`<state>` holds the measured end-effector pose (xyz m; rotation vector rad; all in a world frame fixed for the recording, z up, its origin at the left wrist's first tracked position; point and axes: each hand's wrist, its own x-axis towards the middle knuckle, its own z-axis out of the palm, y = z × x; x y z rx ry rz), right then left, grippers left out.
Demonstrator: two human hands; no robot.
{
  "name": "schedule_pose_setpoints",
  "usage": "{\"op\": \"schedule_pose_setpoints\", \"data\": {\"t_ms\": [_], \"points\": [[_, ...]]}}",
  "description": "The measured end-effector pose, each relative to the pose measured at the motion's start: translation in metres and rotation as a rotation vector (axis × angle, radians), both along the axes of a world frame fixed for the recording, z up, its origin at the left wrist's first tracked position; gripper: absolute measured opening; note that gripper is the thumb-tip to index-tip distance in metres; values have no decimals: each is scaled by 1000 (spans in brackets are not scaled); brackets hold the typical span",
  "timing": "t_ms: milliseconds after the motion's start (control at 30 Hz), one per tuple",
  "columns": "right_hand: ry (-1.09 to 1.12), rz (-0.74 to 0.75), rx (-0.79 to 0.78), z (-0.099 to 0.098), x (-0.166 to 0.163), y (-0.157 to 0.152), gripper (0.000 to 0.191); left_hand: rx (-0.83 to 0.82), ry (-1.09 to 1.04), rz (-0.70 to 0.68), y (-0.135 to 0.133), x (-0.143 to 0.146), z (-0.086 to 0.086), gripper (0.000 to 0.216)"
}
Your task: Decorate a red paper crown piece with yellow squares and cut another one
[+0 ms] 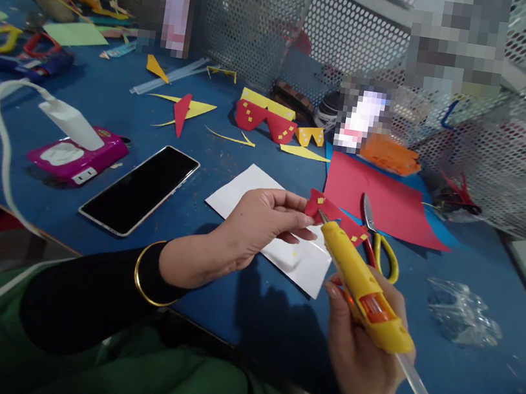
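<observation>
My left hand [254, 222] pinches a small red paper cut-out [333, 215] dotted with yellow squares, held just above a white sheet [305, 262] on the blue table [229, 159]. My right hand [363, 354] grips a yellow hot glue gun [362, 286] with a clear glue stick trailing from its back. The gun's nozzle touches the red cut-out near its left corner. Yellow-handled scissors [378, 242] lie just beyond the gun, partly on a red paper sheet [380, 197].
A black phone [141, 188] lies left of the white sheet. A pink wipes pack [78, 155] and a white cable sit further left. Finished red and yellow paper shapes [267, 119], yellow scraps and a perforated metal screen [519, 148] stand behind. Crumpled clear plastic [464, 313] lies right.
</observation>
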<state>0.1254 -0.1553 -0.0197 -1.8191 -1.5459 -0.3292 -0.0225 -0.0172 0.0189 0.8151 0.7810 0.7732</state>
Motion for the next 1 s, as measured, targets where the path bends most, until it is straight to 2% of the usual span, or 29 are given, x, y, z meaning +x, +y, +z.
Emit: {"op": "schedule_pose_setpoints", "data": {"t_ms": [1000], "points": [[-114, 37, 20, 2, 0, 2, 30, 15, 21, -3, 0, 1, -3, 9]]}}
